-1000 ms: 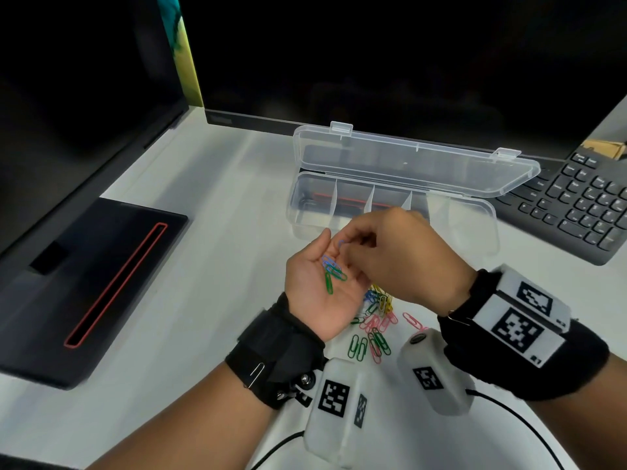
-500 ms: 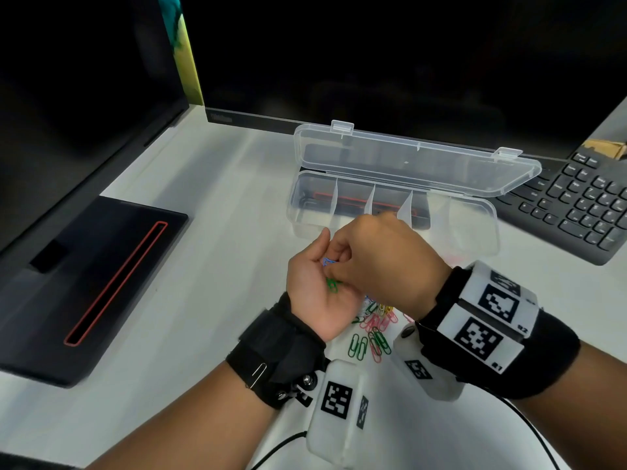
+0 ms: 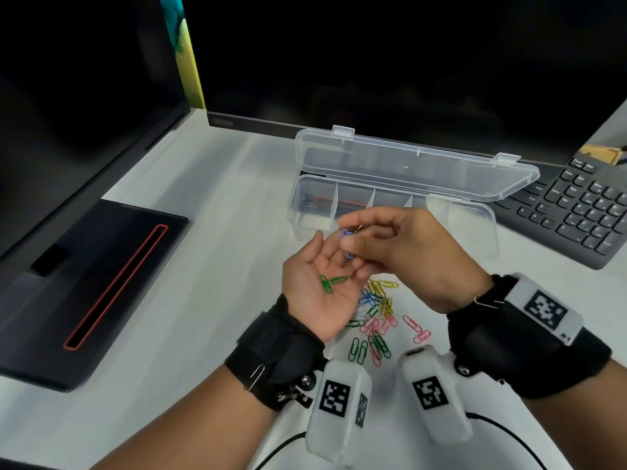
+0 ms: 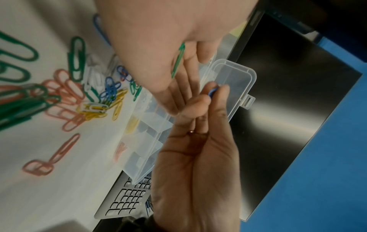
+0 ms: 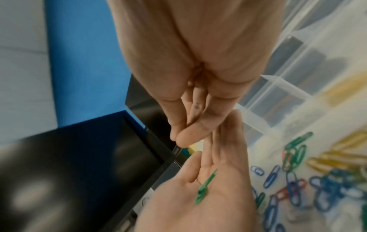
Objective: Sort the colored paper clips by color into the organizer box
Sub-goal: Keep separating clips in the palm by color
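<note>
Pinching blue clips between thumb and forefinger, my right hand is hovering just in front of the box, its other fingers loosely curled. My left hand is lying palm-up beside it, fingers relaxed and nearly straight, cradling green clips on the palm without gripping them.

I am judging the sort as barely under way. The box is standing with its lid tipped back; from the left wrist view something yellow and something pink are seemingly sitting in two compartments, though through the cloudy plastic I cannot tell how many. Most of the work is waiting: the pile of green, pink, yellow and blue clips is lying tangled on the desk just beneath my hands, near the box.

Farther out, a keyboard is sitting right of the box, a dark pad with a red-edged slot is lying on the left, and black monitors are filling the back.
</note>
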`<state>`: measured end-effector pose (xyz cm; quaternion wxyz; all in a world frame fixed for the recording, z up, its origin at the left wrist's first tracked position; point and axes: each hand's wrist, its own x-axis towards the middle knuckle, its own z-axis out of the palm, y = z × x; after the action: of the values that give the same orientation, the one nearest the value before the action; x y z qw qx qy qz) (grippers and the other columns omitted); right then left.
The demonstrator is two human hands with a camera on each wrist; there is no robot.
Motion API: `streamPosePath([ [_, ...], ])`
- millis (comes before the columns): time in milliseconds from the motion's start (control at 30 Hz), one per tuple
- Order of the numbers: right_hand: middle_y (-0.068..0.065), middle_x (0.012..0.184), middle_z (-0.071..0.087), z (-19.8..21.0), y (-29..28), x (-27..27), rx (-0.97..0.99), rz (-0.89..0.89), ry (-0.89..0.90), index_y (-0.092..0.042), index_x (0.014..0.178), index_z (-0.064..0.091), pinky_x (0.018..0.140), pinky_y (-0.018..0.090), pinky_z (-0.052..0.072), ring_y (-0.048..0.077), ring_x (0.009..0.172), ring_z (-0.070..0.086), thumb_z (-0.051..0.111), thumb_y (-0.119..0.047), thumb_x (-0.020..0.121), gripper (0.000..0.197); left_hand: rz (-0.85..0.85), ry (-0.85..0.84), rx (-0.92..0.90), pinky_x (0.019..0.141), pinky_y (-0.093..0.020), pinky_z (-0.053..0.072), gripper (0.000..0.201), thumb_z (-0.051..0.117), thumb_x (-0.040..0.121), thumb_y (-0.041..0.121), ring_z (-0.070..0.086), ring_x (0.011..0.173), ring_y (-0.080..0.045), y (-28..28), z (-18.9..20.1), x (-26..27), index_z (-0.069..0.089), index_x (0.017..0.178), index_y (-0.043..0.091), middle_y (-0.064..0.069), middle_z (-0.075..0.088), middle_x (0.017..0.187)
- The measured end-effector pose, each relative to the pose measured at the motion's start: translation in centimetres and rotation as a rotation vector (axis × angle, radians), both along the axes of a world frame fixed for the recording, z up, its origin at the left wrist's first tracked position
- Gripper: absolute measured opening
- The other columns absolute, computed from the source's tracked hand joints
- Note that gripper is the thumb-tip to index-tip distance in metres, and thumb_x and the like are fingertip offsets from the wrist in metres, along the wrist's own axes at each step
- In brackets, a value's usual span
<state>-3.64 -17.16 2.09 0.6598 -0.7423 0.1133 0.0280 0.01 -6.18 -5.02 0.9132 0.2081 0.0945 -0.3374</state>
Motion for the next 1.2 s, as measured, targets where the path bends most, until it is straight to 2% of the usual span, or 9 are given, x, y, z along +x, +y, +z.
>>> streamPosePath([
  [133, 0.005, 0.070, 0.065, -0.6, -1.0, 0.1, 0.461, -0.177, 0.007, 0.000, 0.107, 0.068, 0.059, 0.016, 0.055, 0.010, 0.059, 0.059, 0.060, -0.005, 0.089, 0.021, 0.024, 0.002, -0.015, 0.075, -0.035, 0.060, 0.044, 0.038, 0.098, 0.026, 0.072, 0.082, -0.028, 0.4, 0.0, 0.3, 0.066, 0.108, -0.006, -0.021, 0.072, 0.099],
  [200, 0.003, 0.068, 0.065, -0.8, -1.5, 0.4, 0.507, -0.270, -0.018, -0.001, 0.104, 0.069, 0.058, 0.016, 0.055, 0.009, 0.057, 0.058, 0.061, -0.008, 0.089, 0.019, 0.036, 0.005, -0.022, 0.089, -0.043, 0.055, 0.046, 0.037, 0.098, 0.026, 0.069, 0.100, -0.032, 0.7, 0.0, 0.5, 0.066, 0.111, -0.007, -0.025, 0.067, 0.114],
  [400, 0.002, 0.061, 0.064, -0.2, -2.0, 3.4, -0.241, -0.231, -0.131, -0.011, 0.092, 0.069, 0.050, 0.023, 0.048, 0.012, 0.051, 0.055, 0.078, -0.013, 0.079, 0.016, 0.059, 0.034, -0.029, 0.090, -0.047, 0.053, 0.045, 0.037, 0.098, 0.025, 0.066, 0.106, -0.035, 1.1, 0.0, 0.8, 0.065, 0.111, -0.008, -0.026, 0.065, 0.118],
  [633, -0.009, 0.077, 0.069, -0.9, -2.2, 6.7, -0.947, -0.055, -0.111, -0.029, 0.072, 0.064, 0.070, 0.021, 0.048, 0.010, 0.078, 0.064, 0.080, -0.033, 0.074, 0.016, 0.035, 0.039, -0.006, 0.092, -0.046, 0.051, 0.045, 0.039, 0.098, 0.026, 0.066, 0.106, -0.034, 0.9, -0.1, 0.7, 0.066, 0.109, -0.008, -0.025, 0.065, 0.117],
  [733, -0.008, 0.085, 0.070, -0.8, -2.2, 6.5, -0.957, -0.091, -0.125, -0.026, 0.085, 0.071, 0.079, 0.029, 0.051, 0.012, 0.086, 0.063, 0.073, -0.038, 0.080, 0.013, 0.049, 0.043, 0.004, 0.091, -0.045, 0.053, 0.044, 0.041, 0.097, 0.026, 0.068, 0.103, -0.035, 0.8, -0.2, 0.7, 0.068, 0.105, -0.008, -0.026, 0.066, 0.114],
  [800, -0.008, 0.079, 0.068, -0.2, -1.3, 5.3, -0.932, -0.129, -0.271, -0.024, 0.086, 0.071, 0.071, 0.024, 0.049, 0.009, 0.076, 0.061, 0.066, -0.037, 0.087, 0.014, 0.072, 0.042, 0.000, 0.083, -0.043, 0.057, 0.044, 0.042, 0.096, 0.026, 0.071, 0.094, -0.033, 0.7, -0.2, 0.8, 0.072, 0.097, -0.007, -0.025, 0.069, 0.108],
  [900, -0.008, 0.073, 0.069, 0.6, 0.7, 2.4, -0.947, 0.143, -0.320, -0.024, 0.084, 0.071, 0.068, 0.023, 0.048, 0.006, 0.067, 0.059, 0.065, -0.028, 0.086, 0.008, 0.089, 0.022, -0.002, 0.067, -0.032, 0.059, 0.049, 0.039, 0.097, 0.026, 0.073, 0.074, -0.024, 0.7, -0.6, 1.1, 0.077, 0.081, -0.001, -0.017, 0.074, 0.087],
  [1000, -0.004, 0.086, 0.071, 0.1, 1.9, 0.6, -0.976, 0.460, -0.089, -0.024, 0.093, 0.074, 0.080, 0.030, 0.049, 0.010, 0.085, 0.060, 0.068, -0.025, 0.082, 0.014, 0.066, 0.021, 0.022, 0.082, -0.036, 0.053, 0.046, 0.039, 0.096, 0.030, 0.072, 0.088, -0.027, 1.1, -0.5, 1.1, 0.070, 0.104, -0.002, -0.020, 0.071, 0.108],
  [1200, 0.009, 0.099, 0.069, -0.7, 3.5, 0.5, -1.070, 0.473, -0.052, -0.021, 0.101, 0.073, 0.085, 0.037, 0.047, 0.025, 0.099, 0.057, 0.059, -0.018, 0.086, 0.021, 0.063, -0.009, 0.059, 0.100, -0.044, 0.045, 0.045, 0.042, 0.094, 0.030, 0.067, 0.105, -0.032, 1.2, -0.5, 1.0, 0.066, 0.112, -0.003, -0.021, 0.068, 0.115],
])
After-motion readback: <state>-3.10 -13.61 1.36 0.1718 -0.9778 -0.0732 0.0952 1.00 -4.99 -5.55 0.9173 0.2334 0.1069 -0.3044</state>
